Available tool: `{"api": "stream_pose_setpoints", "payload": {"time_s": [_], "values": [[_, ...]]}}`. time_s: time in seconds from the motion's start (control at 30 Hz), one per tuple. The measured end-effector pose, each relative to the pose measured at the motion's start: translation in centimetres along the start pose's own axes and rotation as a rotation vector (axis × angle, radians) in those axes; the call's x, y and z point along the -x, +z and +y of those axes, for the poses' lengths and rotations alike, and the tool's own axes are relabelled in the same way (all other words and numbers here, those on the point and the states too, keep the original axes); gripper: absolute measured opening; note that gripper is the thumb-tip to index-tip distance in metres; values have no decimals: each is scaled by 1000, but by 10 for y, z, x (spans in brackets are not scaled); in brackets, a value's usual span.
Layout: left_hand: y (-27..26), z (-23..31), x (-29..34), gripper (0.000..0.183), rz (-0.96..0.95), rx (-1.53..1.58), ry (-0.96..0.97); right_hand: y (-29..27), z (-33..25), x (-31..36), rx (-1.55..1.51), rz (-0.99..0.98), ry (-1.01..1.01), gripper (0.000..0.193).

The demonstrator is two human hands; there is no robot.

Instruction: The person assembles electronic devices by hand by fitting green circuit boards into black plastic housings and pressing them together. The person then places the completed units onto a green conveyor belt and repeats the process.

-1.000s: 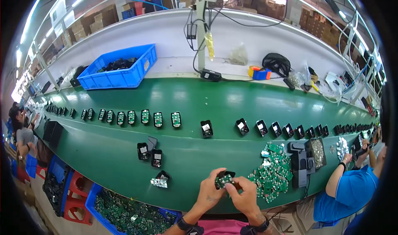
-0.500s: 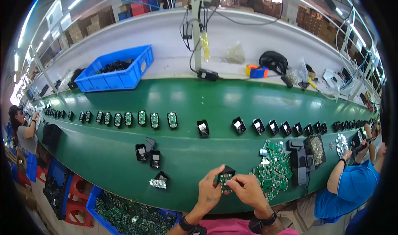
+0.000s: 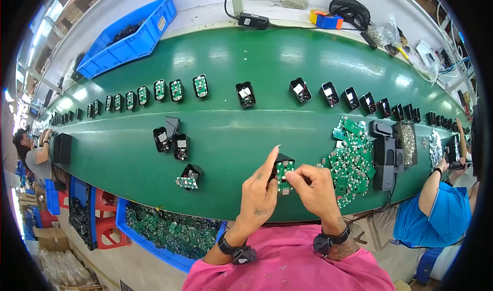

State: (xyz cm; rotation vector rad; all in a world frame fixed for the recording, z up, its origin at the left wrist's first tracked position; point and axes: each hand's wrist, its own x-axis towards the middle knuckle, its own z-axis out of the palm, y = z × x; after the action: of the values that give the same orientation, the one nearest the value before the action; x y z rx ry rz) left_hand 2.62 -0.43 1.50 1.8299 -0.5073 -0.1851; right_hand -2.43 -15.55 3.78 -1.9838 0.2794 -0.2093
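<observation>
A person in a pink top (image 3: 287, 252) sits at a green workbench (image 3: 226, 188), seen from above, both hands raised over its near edge. A blue bin (image 3: 121, 216) heaped with circuit boards stands below the edge, to the left.

Between the hands is a green circuit board (image 3: 285, 179), in front of a small black case (image 3: 282, 158). The board's long axis runs roughly straight away from the person, its near end reaching past the case. It lies just right of the left fingers and just left of the right thumb. The left hand (image 3: 258, 194) wraps the case from the left, index finger stretched out along its side; its other fingertips are hidden. The right hand (image 3: 314, 189) is closer to the board's face: thumb and curled fingers pinch its right edge. Whether the board touches the case cannot be told.

Near the right hand, a loose pile of green boards (image 3: 352, 160) spreads over the bench. Well to the left, another black case (image 3: 192, 170) has a board tilted against it.

Farther off, a row of cases crosses the bench: board-topped ones (image 3: 200, 86) left, open ones (image 3: 300, 90) right. Beyond stands a blue crate (image 3: 132, 48).
</observation>
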Motion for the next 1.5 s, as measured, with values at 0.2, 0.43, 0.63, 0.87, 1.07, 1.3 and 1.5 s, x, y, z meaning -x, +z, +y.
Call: {"api": "stream_pose_setpoints", "payload": {"time_s": [0.2,0.43,0.63,0.87,1.07,1.3,1.5], "values": [[9,-11,5,58,102,-34,106,-1,10,-7,-111,-80,65,27],[-5,-25,-1,41,-99,473,-137,6,6,-14,24,-2,13,28],[6,-22,-4,32,43,551,-194,15,18,-12,211,69,-90,18],[4,-18,-8,32,-22,588,-285,13,7,-14,-27,-132,-48,42],[7,-22,-9,30,-1,567,-251,18,11,-15,112,-102,-105,39],[7,-26,-3,28,64,461,-197,23,10,-13,-71,-120,-59,32],[14,-30,-12,20,262,212,192,33,16,-14,-228,9,-196,31]]}}
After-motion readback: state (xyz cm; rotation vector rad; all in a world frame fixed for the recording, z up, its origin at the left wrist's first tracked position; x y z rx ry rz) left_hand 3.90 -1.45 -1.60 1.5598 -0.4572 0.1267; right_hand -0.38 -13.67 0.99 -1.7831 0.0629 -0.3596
